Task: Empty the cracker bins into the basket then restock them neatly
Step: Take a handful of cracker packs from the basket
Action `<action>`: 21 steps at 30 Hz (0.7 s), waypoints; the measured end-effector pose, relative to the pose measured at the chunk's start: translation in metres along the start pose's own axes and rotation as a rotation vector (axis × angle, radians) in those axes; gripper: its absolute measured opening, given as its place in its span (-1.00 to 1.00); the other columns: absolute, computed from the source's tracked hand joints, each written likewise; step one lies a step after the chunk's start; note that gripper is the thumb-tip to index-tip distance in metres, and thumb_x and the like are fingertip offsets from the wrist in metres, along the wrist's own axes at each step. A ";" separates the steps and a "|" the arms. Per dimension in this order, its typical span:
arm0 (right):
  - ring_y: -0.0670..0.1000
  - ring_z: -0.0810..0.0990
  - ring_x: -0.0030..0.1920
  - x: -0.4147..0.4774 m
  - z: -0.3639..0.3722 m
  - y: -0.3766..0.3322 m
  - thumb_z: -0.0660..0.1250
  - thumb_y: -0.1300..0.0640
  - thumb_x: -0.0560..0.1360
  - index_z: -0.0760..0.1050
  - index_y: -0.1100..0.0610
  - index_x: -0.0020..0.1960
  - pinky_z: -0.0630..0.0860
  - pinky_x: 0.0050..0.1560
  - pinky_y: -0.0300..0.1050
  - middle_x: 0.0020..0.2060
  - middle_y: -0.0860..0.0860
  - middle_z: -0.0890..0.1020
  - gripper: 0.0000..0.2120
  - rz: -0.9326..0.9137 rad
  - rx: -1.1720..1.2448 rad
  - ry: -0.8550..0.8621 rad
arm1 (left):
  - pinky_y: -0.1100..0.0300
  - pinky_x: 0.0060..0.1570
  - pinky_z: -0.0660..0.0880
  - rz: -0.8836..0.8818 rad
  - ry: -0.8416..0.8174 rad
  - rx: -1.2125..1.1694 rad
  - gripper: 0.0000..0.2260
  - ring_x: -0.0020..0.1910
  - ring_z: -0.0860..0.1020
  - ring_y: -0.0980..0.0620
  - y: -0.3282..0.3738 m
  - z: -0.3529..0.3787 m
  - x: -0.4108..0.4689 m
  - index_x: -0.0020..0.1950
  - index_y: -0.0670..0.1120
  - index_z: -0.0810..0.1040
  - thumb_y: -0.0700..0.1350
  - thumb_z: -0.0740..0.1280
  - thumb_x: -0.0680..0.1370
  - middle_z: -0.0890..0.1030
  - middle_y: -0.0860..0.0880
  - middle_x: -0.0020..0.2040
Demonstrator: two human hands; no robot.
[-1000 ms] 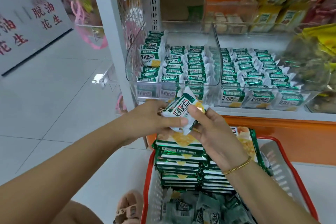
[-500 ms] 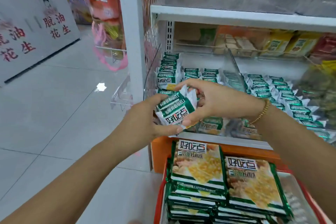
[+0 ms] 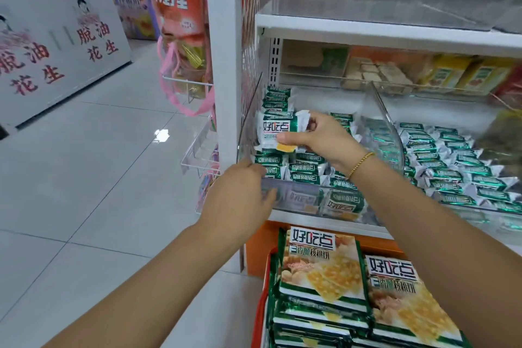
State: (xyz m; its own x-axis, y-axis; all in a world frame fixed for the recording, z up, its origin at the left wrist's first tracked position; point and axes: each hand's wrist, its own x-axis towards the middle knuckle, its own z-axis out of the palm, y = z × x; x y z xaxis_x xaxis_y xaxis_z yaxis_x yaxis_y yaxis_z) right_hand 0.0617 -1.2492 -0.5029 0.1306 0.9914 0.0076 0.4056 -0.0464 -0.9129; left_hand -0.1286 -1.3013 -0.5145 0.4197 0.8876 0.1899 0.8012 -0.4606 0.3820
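My right hand (image 3: 319, 138) pinches a small green-and-white cracker packet (image 3: 275, 128) inside the left clear bin (image 3: 248, 135), above rows of the same packets (image 3: 305, 169). My left hand (image 3: 240, 198) hangs at the bin's front left corner with loosely curled fingers near the clear front wall; it holds nothing that I can see. The right clear bin (image 3: 395, 133) holds several neat rows of packets (image 3: 452, 169). Below the shelf a red basket (image 3: 261, 305) carries stacked large cracker bags (image 3: 322, 265).
A white shelf post (image 3: 224, 65) stands left of the bin, with hanging snack bags (image 3: 178, 22) and a wire rack (image 3: 197, 150) beside it. Another shelf (image 3: 381, 28) runs overhead. An orange shelf base (image 3: 257, 246) stands behind the basket. White tiled floor (image 3: 84, 178) spreads to the left.
My right hand carried the packets up from in front of the bin into its left side. My left hand let go and dropped to the bin's front corner. The view tilted upward.
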 end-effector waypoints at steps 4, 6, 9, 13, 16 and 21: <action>-0.07 0.55 -0.10 0.002 0.016 0.007 0.62 -0.01 0.22 0.46 0.10 0.11 0.50 -0.12 -0.22 -0.06 -0.07 0.59 -0.44 -0.124 -0.132 0.090 | 0.18 0.10 0.39 0.001 0.009 0.031 -0.66 0.19 0.47 0.00 0.000 0.001 0.001 0.30 -0.07 0.48 0.00 0.24 0.56 0.50 -0.03 0.24; -0.05 0.50 -0.05 -0.001 0.021 0.010 0.61 -0.01 0.23 0.43 0.10 0.24 0.45 -0.07 -0.24 0.04 -0.05 0.54 -0.34 -0.140 -0.240 0.073 | 0.15 0.07 0.43 0.004 0.017 0.045 -0.66 0.18 0.47 0.01 0.002 0.002 0.001 0.31 -0.05 0.47 0.02 0.23 0.57 0.50 -0.01 0.24; -0.01 0.43 -0.02 0.001 0.025 0.013 0.60 -0.04 0.23 0.43 0.14 0.21 0.36 -0.05 -0.21 0.07 -0.02 0.44 -0.35 -0.094 -0.395 0.021 | 0.14 0.03 0.46 0.021 0.038 0.066 -0.67 0.15 0.49 0.01 0.005 0.001 0.001 0.32 -0.02 0.47 0.02 0.21 0.58 0.51 0.01 0.23; -0.01 0.45 0.03 -0.001 0.026 0.006 0.59 -0.04 0.25 0.36 0.14 0.28 0.36 -0.04 -0.21 0.05 -0.01 0.46 -0.28 -0.057 -0.398 0.027 | 0.14 0.04 0.46 0.031 0.048 0.045 -0.68 0.15 0.50 0.00 0.004 0.003 0.003 0.31 -0.02 0.49 0.00 0.22 0.58 0.53 -0.01 0.24; 0.03 0.47 0.13 -0.007 0.023 0.000 0.58 -0.01 0.29 0.32 0.15 0.31 0.41 0.04 -0.19 0.22 0.06 0.47 -0.28 -0.047 -0.325 0.069 | 0.12 0.06 0.45 0.040 0.052 0.020 -0.65 0.18 0.49 -0.04 0.003 0.003 0.002 0.35 -0.06 0.45 -0.05 0.25 0.57 0.51 -0.05 0.28; -0.06 0.51 -0.05 -0.037 0.003 -0.011 0.48 -0.03 0.41 0.44 0.13 0.15 0.41 -0.15 -0.26 -0.01 0.00 0.53 -0.58 -0.103 -0.347 0.187 | 0.07 0.15 0.43 0.096 0.004 0.054 -0.54 0.26 0.45 -0.11 -0.004 0.003 0.004 0.43 -0.11 0.33 -0.07 0.30 0.54 0.41 -0.11 0.38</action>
State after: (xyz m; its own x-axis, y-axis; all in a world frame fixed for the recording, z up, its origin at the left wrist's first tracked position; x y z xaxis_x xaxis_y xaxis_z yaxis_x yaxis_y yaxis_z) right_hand 0.0498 -1.2854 -0.4948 0.2227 0.9552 0.1951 0.7022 -0.0183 -0.7118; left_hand -0.1290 -1.2954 -0.5181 0.4941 0.8393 0.2267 0.7794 -0.5432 0.3122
